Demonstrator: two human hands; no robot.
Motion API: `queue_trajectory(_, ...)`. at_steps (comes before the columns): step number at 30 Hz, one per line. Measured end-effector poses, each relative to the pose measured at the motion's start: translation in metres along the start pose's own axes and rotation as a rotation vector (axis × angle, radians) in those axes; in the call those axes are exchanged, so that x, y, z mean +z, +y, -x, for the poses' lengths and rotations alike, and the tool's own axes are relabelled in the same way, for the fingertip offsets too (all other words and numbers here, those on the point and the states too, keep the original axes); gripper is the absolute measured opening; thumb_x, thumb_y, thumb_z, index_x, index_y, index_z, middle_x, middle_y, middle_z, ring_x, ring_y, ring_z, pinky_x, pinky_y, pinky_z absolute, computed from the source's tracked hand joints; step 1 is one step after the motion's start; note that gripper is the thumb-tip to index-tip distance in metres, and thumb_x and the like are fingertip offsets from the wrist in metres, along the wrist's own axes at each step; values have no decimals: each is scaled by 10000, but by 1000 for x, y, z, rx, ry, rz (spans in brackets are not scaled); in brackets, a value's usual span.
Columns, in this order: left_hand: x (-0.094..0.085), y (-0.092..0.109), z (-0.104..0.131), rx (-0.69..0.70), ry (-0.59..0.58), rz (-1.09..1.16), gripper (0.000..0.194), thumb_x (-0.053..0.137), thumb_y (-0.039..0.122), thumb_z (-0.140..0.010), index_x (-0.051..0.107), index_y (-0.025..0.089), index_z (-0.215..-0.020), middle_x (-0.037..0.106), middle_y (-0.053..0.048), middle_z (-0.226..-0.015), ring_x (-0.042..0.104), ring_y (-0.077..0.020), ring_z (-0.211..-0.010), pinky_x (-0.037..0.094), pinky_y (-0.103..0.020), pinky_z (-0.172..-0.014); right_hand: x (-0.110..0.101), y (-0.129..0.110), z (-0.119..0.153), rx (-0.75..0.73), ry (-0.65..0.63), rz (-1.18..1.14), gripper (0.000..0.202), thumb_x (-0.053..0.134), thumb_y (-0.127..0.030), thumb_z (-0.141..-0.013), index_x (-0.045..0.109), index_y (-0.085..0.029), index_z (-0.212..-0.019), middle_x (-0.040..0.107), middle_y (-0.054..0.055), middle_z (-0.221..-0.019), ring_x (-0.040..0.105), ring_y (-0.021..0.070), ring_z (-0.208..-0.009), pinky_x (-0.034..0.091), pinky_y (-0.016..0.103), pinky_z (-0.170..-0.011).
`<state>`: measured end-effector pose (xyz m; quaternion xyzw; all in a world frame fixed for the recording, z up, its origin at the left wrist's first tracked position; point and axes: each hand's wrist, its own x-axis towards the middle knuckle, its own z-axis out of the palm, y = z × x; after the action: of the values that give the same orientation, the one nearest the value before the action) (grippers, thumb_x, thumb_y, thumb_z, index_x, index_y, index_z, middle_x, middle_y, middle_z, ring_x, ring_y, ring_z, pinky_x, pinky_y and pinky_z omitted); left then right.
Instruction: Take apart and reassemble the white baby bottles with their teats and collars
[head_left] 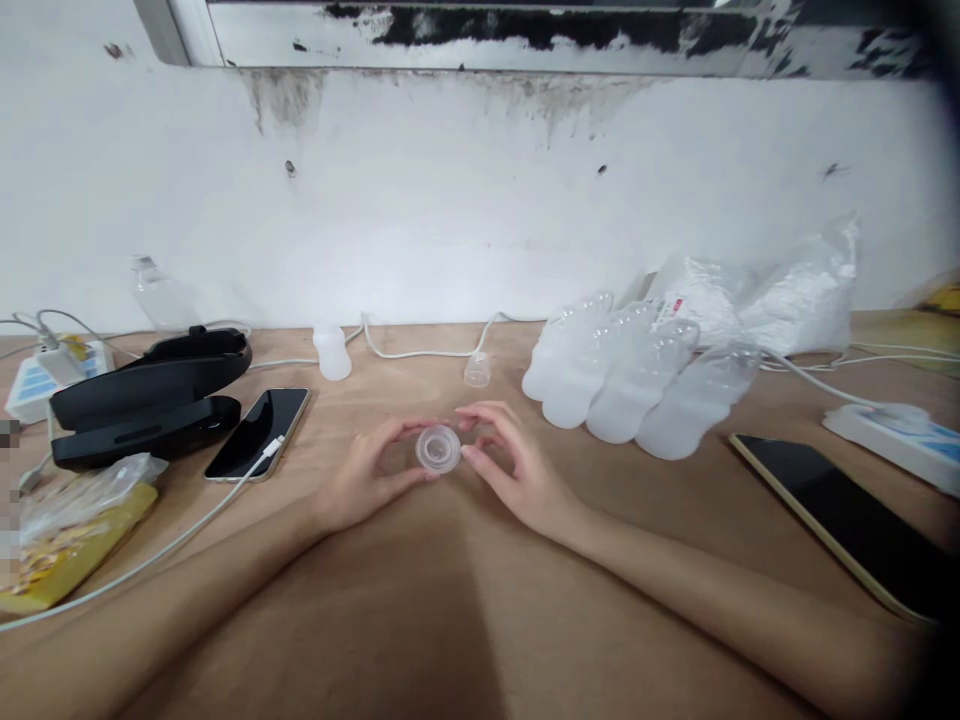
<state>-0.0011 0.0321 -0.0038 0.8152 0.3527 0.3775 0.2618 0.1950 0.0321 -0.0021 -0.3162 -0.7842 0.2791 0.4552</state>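
Head view: the only lettering, on the bagged pack (694, 300), is too small to read. Both forearms reach in from the near corners; the left hand (365, 470) curls its thumb and fingers around the round clear piece (438, 450), gripping it above the table (420, 600), while the right hand (525, 465) touches its side, fingers bent. Wrapped bottles (637, 380) lie beyond the right hand.

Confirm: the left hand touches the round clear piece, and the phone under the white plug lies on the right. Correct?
No: the head view shows the phone under the plug on the left; the left hand touches the round clear piece.
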Motion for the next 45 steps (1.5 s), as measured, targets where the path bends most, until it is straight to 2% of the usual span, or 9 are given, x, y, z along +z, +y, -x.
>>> queue_trajectory(4,0,3,1,15,-66,-53,415,565,272,-778,422,226,-1165,476,-54,-1267,397,-193,-1195,327,-384,-992,6,8,-7,348,-212,-373,227,484,-291,-796,496,-154,-976,570,42,-779,556,113,-621,457,249,-542)
queue_trajectory(8,-1,9,-1,21,-91,-124,478,589,289,-743,407,206,-1178,495,-83,-1223,466,-216,-1110,371,-376,-935,6,9,-8,439,-164,-392,232,574,-308,-726,513,-148,-882,557,6,-696,492,74,-503,415,206,-457)
queue_trajectory(11,1,16,-5,-85,-47,-132,254,482,300,-809,512,172,-1027,621,-51,-903,579,-169,-814,459,-296,-724,6,4,-5,408,-118,-284,209,561,-317,-736,521,-160,-869,535,3,-723,450,63,-491,394,188,-415)
queue_trajectory(13,4,19,-8,-178,-66,-80,199,427,293,-833,548,162,-922,623,-21,-750,576,-140,-680,452,-249,-615,5,0,-2,379,-114,-211,198,526,-332,-768,521,-169,-879,523,5,-740,447,62,-498,377,176,-397)
queue_trajectory(19,15,21,-9,-279,-60,38,117,489,249,-776,544,145,-768,597,-2,-688,556,-122,-639,428,-210,-566,5,-6,4,202,-135,1,140,401,-265,-851,499,-178,-901,514,29,-855,490,60,-534,407,186,-466)
queue_trajectory(26,24,19,-4,-216,-63,-31,94,469,208,-784,537,162,-738,535,29,-624,486,-94,-565,377,-191,-509,5,-5,6,-42,-131,234,102,410,-118,-811,491,-174,-837,487,18,-762,478,110,-649,407,231,-581)
queue_trajectory(33,16,15,-5,-159,-17,-74,104,523,269,-771,489,174,-796,570,19,-706,525,-111,-644,411,-221,-606,4,-2,6,99,-116,116,150,466,-233,-812,470,-199,-958,499,35,-842,510,121,-698,428,211,-520)
queue_trajectory(38,11,11,1,-101,2,-188,111,540,272,-761,471,193,-796,561,38,-721,520,-101,-641,398,-211,-608,6,-1,7,87,-128,103,92,484,-185,-770,437,-192,-849,521,32,-839,522,125,-720,439,215,-538)
queue_trajectory(45,21,14,3,-73,6,-260,91,493,151,-727,439,206,-775,525,57,-676,496,-86,-574,378,-187,-556,8,-2,8,73,-143,189,126,456,-94,-731,432,-198,-798,516,-7,-724,501,106,-623,448,242,-595)
